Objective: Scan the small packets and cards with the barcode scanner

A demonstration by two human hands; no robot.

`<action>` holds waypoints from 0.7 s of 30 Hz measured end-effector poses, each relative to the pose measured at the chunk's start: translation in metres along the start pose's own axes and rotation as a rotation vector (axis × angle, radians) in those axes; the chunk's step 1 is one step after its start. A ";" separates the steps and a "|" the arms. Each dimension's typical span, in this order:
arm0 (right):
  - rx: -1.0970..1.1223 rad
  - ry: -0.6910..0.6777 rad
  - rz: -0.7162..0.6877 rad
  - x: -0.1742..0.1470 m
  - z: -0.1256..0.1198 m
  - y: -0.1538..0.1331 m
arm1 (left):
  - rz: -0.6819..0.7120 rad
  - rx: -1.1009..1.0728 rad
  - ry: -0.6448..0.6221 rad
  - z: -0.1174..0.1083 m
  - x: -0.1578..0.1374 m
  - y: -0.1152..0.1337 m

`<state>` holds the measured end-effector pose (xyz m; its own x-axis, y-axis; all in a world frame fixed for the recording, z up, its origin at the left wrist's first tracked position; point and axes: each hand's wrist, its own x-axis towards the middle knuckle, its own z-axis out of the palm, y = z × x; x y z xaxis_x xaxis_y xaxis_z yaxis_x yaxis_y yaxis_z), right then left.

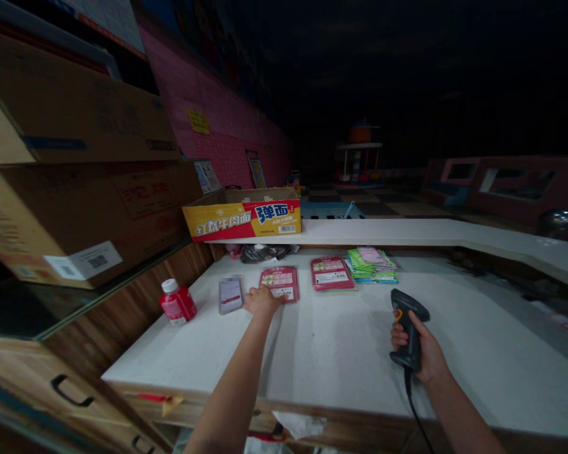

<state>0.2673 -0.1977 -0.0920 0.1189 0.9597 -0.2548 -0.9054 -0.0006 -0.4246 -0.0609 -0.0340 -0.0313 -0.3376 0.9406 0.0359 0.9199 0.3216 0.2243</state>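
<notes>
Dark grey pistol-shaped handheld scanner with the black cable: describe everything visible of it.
The dark grey pistol-shaped scanner looks like plastic, with a broad head, a handle widening at its base, and a small yellow trigger under the head. The bare right hand grips its handle. It is held roughly upright, head uppermost, over the right part of the white countertop. A thin black cable leaves the base and runs down past the countertop's front edge.

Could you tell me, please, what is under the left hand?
The left hand covers the near-left corner of the left stack of red packs; anything beneath its palm is hidden.
</notes>
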 end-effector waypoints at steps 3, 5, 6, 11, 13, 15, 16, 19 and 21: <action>-0.005 0.006 -0.009 -0.001 0.001 0.000 | 0.003 0.018 0.012 -0.005 -0.003 -0.003; -0.010 0.006 -0.012 -0.002 0.002 0.000 | -0.004 0.017 0.013 -0.008 -0.005 -0.007; -0.014 0.006 -0.013 -0.002 0.002 0.000 | 0.001 0.013 0.013 -0.009 -0.005 -0.010; -0.003 0.011 0.005 -0.003 0.003 0.000 | 0.042 -0.025 0.018 -0.010 -0.002 -0.023; 0.005 0.010 0.009 -0.003 0.003 -0.001 | 0.025 -0.057 -0.004 -0.009 -0.002 -0.026; -0.003 0.006 0.006 -0.004 0.003 -0.001 | 0.019 -0.089 -0.007 -0.008 -0.003 -0.029; -0.011 0.003 0.002 -0.004 0.003 -0.001 | 0.020 -0.105 -0.003 -0.007 -0.003 -0.031; -0.036 -0.001 -0.003 -0.004 0.004 0.000 | 0.018 -0.151 0.003 -0.005 -0.005 -0.036; -0.038 0.001 0.000 -0.004 0.004 0.000 | 0.014 -0.187 -0.015 -0.004 -0.006 -0.039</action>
<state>0.2655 -0.2006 -0.0872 0.1197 0.9593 -0.2556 -0.8890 -0.0110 -0.4578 -0.0958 -0.0526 -0.0365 -0.3204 0.9469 0.0260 0.8711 0.2838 0.4007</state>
